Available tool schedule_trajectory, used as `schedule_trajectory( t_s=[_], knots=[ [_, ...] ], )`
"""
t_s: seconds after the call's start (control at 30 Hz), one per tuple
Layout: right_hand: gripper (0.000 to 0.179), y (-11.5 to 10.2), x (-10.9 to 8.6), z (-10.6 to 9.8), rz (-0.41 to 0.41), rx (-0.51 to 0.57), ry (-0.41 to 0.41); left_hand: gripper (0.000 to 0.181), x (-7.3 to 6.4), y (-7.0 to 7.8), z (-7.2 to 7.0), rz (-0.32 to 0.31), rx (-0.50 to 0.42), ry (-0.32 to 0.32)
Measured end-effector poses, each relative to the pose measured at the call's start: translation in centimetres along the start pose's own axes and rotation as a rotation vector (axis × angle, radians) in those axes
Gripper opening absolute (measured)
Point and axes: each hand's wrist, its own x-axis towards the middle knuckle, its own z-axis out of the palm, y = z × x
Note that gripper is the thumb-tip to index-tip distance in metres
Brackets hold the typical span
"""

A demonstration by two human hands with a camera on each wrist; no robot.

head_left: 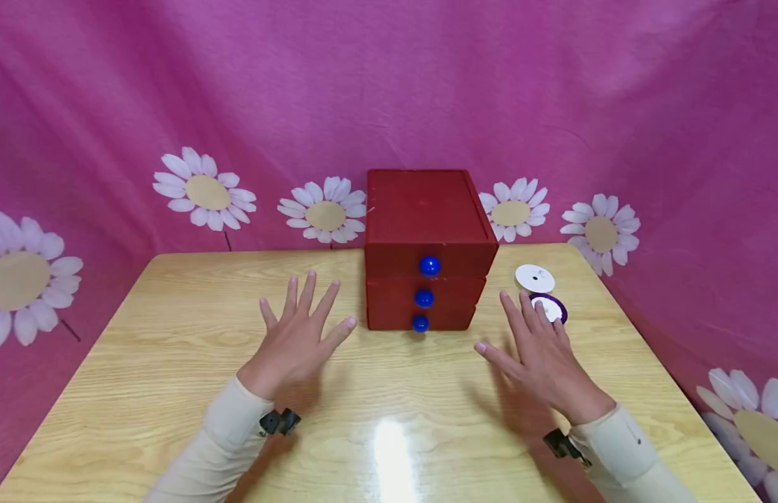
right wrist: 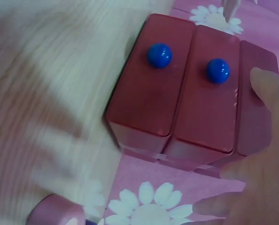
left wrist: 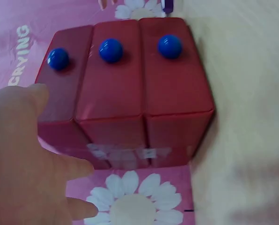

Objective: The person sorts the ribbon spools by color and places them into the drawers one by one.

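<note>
A red three-drawer cabinet (head_left: 420,286) stands at the back of the table, its three blue knobs facing me and every drawer closed. My left hand (head_left: 291,342) hovers over the wood to the left of the cabinet, fingers spread and holding nothing. On the other side, my right hand (head_left: 542,360) is spread palm down, also holding nothing. Its fingertips overlap a purple-rimmed spool (head_left: 561,312) with a white face in the head view. Just behind that is a second white-faced spool (head_left: 535,278), whose side looks pink (right wrist: 55,212) in the right wrist view.
The light wooden table (head_left: 143,391) ends against a pink cloth (head_left: 269,84) printed with white daisies, which hangs behind and along the sides. A bright glare spot lies on the tabletop near the front. Small dark cameras (head_left: 279,422) sit at both wrists.
</note>
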Motion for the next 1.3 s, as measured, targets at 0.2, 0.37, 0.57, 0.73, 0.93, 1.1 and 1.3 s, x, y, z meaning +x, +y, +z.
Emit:
schedule_trajectory(
  t_s=[0.2, 0.37, 0.57, 0.73, 0.93, 1.1, 1.3],
  knots=[
    [0.085, -1.0, 0.6, -0.6, -0.072, 0.0, 0.109, 0.076, 1.5, -0.2, -2.1, 0.005, -0.049, 0.053],
    [0.082, -1.9, 1.3, -1.1, -0.125, 0.024, 0.217, 0.074, 3.8, 0.0, -3.9, 0.046, -0.078, 0.098],
    [0.077, -3.4, 2.1, -1.5, -0.166, 0.088, 0.281, 0.069, 6.7, 0.5, -5.8, 0.118, -0.106, 0.102],
    [0.073, -4.5, 2.8, -1.7, -0.197, 0.113, 0.312, 0.066, 8.5, 0.8, -6.8, 0.177, -0.127, 0.115],
    [0.07, -5.2, 3.7, -1.7, -0.237, 0.123, 0.344, 0.065, 10.7, 0.8, -6.9, 0.297, -0.183, 0.11],
    [0.066, -5.9, 4.7, -1.6, -0.272, 0.148, 0.374, 0.063, 12.5, 0.9, -6.4, 0.384, -0.291, 0.075],
    [0.065, -7.0, 5.8, -1.3, -0.308, 0.164, 0.361, 0.061, 14.0, 1.0, -5.9, 0.429, -0.321, 0.079]
  ],
)
